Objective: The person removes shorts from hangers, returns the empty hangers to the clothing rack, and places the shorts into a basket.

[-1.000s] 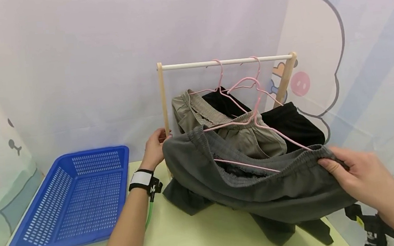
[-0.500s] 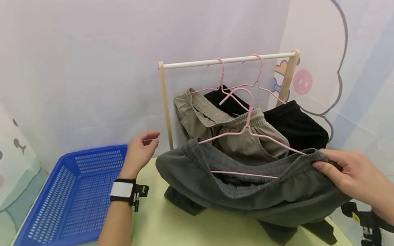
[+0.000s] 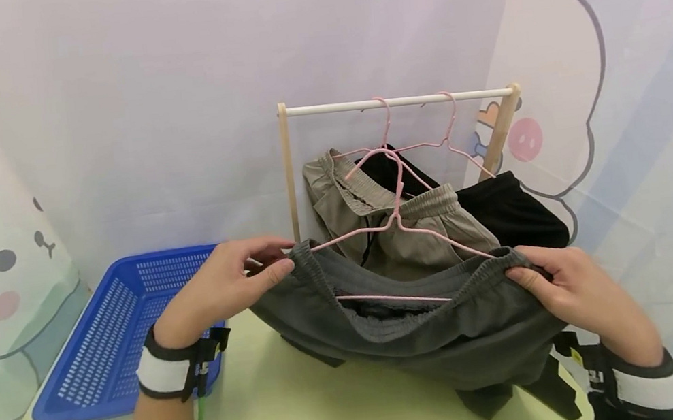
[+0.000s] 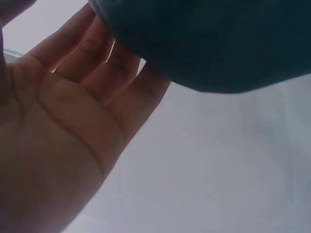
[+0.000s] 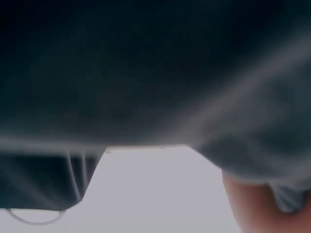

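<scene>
Dark grey elastic-waist pants (image 3: 450, 355) are on a pink hanger (image 3: 399, 193), waistband opening up and legs trailing toward the table. My right hand (image 3: 572, 288) pinches the waistband's right end, thumb in front. At the left end is my left hand (image 3: 226, 276), its thumb and fingertips right at the waistband edge. In the left wrist view the left fingers (image 4: 87, 53) reach fairly straight behind the cloth. Dark cloth fills most of the right wrist view, with part of the right hand (image 5: 257, 208) at lower right. The hanger's hook stands free, below the rack's rod.
Behind the pants stands a clothes rack (image 3: 289, 174) with a white rod (image 3: 332, 108). Beige pants (image 3: 402, 251) and black pants (image 3: 527, 210) hang there on pink hangers. A blue plastic basket (image 3: 70, 375) sits at left on the yellow-green table (image 3: 309, 418).
My left hand left the rack's left post, swung left, then came to the waistband's left end. The grey pants and hanger shifted left with my right hand still gripping them; the hook turned left.
</scene>
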Available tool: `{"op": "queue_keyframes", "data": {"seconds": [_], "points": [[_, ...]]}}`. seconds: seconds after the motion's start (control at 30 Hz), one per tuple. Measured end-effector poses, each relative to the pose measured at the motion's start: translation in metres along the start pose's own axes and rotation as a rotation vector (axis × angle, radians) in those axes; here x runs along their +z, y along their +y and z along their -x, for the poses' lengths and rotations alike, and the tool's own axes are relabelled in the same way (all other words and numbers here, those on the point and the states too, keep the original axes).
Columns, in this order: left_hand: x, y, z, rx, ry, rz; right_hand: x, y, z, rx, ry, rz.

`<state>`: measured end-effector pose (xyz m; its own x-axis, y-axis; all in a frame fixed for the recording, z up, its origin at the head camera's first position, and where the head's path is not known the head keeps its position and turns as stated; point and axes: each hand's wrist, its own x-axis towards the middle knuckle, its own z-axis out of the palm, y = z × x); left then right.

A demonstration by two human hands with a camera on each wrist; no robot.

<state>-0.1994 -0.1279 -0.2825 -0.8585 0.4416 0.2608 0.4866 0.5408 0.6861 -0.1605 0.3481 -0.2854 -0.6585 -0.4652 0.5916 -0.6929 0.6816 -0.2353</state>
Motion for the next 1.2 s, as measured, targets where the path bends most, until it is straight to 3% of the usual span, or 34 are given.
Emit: {"op": "queue_keyframes", "data": {"seconds": [0.33, 0.67, 0.87, 1.07, 1.2], "points": [[-0.009, 0.011, 0.032, 0.113, 0.108, -0.149, 0.014, -0.003, -0.019, -0.093, -0.013, -0.124], [-0.012, 0.016, 0.063, 0.099, 0.229, -0.214, 0.029, -0.012, -0.031, -0.107, -0.093, -0.259], [-0.012, 0.001, 0.068, 0.116, 0.282, -0.23, 0.046, -0.013, -0.04, -0.088, -0.111, -0.244], [-0.006, -0.026, 0.061, 0.059, 0.32, -0.214, 0.074, -0.003, -0.051, -0.089, -0.099, -0.183], [-0.001, -0.04, 0.059, 0.013, 0.325, -0.209, 0.091, 0.002, -0.055, -0.037, -0.107, -0.144]]}}
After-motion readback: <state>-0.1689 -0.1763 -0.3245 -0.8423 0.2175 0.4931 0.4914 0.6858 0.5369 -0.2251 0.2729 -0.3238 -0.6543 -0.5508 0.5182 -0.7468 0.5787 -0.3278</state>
